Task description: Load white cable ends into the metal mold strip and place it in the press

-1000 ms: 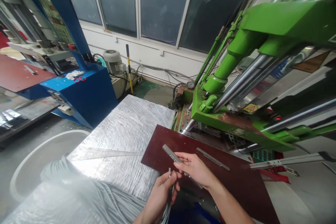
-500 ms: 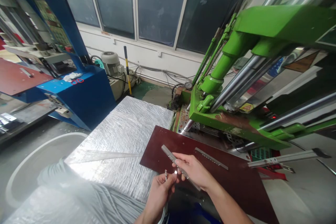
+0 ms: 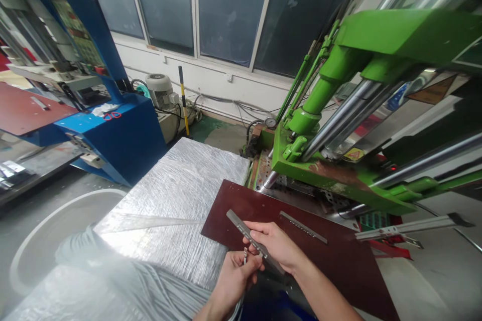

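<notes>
My right hand (image 3: 276, 245) grips a long grey metal strip (image 3: 238, 224) that points up and to the left over the dark red board (image 3: 339, 261). Just below it, my left hand (image 3: 233, 281) pinches the metal tip of a thin grey cable (image 3: 244, 256) and holds it against the strip's underside. The rest of the cable runs down from this hand and out of sight. A second metal strip (image 3: 303, 227) lies flat on the board, to the right of my hands.
A green press machine (image 3: 361, 110) with steel columns stands behind the board on the right. A foil-covered block (image 3: 181, 200) sits to the left, with a bundle of grey cables under clear plastic (image 3: 113, 281) in front. A blue machine (image 3: 113, 125) stands at the far left.
My right hand has slid the strip a little down and to the left. My left hand has brought the cable tip up against the strip.
</notes>
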`<action>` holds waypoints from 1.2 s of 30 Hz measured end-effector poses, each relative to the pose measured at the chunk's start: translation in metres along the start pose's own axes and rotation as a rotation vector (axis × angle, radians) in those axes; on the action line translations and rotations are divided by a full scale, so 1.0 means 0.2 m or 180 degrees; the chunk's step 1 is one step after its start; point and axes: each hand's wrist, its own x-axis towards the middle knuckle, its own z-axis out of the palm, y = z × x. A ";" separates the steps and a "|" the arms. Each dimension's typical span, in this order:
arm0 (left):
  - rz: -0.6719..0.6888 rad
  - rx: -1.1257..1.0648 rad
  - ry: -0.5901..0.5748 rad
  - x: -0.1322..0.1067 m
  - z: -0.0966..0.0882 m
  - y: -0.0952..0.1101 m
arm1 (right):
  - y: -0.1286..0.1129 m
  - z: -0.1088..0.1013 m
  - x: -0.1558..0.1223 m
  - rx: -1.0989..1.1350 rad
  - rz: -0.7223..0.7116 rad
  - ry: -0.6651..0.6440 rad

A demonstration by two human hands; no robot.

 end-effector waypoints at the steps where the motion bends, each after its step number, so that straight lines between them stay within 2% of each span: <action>1: 0.0003 0.0010 0.0008 0.00 0.00 0.00 | 0.00 0.00 0.00 -0.0053 -0.0013 0.0026; 8: 0.0013 0.0016 0.0205 0.03 0.00 -0.05 | 0.04 0.03 0.01 -0.0451 -0.0108 0.0229; 11: 0.0017 -0.0060 0.0216 0.03 0.02 -0.05 | 0.02 0.04 0.01 -0.0597 -0.0107 0.0175; 21: -0.0004 -0.0797 0.0054 -0.02 -0.06 -0.06 | -0.04 -0.05 0.00 -0.0738 -0.0023 0.0084; 26: -0.0050 -0.0925 -0.0104 -0.02 -0.06 -0.06 | -0.03 -0.05 0.00 -0.0755 0.0012 0.0030; 32: -0.0182 -0.0859 -0.0548 -0.07 -0.07 -0.03 | 0.00 -0.07 0.00 -0.0795 -0.0009 0.0027; 36: -0.0237 -0.0805 -0.0421 -0.06 -0.12 -0.05 | 0.00 -0.08 -0.02 -0.0858 -0.0014 -0.0012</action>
